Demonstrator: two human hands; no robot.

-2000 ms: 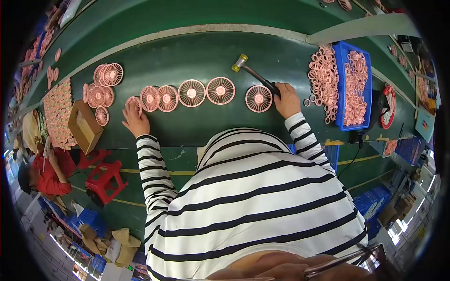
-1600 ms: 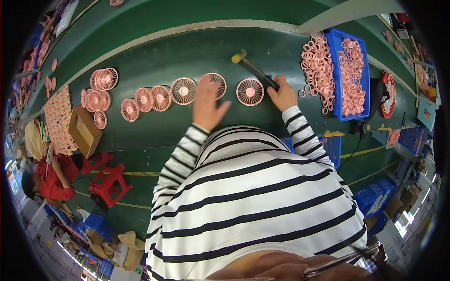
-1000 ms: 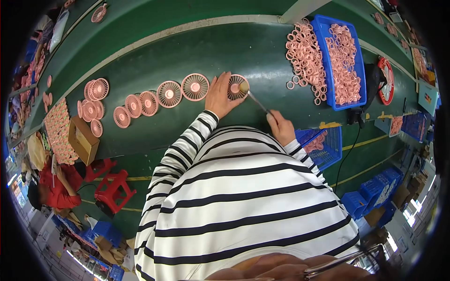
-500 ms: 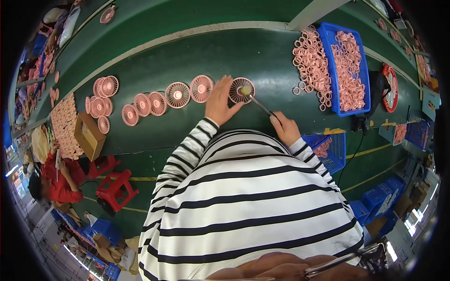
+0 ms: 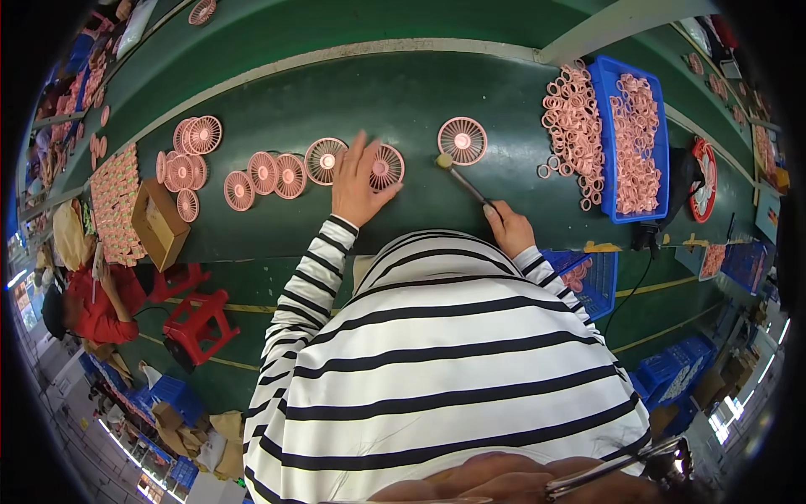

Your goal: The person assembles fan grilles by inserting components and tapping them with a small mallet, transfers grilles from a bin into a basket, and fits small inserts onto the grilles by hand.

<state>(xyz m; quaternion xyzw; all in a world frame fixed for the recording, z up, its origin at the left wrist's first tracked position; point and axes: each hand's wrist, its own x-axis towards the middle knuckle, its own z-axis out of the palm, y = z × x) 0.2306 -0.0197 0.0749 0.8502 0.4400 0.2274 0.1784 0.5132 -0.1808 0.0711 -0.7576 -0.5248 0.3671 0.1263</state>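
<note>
My left hand (image 5: 357,183) lies with fingers stretched out on the left part of a pink slotted fan grille (image 5: 386,170) on the green worktable. Its fingertips reach toward another pink grille (image 5: 324,160) on the left. In my right hand (image 5: 509,228) is the dark handle of a small mallet (image 5: 467,182). The mallet's yellowish head (image 5: 444,160) is by the near left edge of a separate pink grille (image 5: 463,140); whether it touches is unclear. Further left, several more pink grilles (image 5: 262,172) lie in a row and in small stacks.
Loose pink rings (image 5: 574,126) are heaped beside a blue tray (image 5: 598,118) of rings on the right. A cardboard box (image 5: 159,223) and a red fan (image 5: 702,181) stand on the table. Red stools (image 5: 200,323) and a person in red (image 5: 102,302) are at the left.
The mallet head has come off the right-hand grille, which now lies farther away and to the right. My left hand has moved left onto the neighbouring grille, which has shifted right.
</note>
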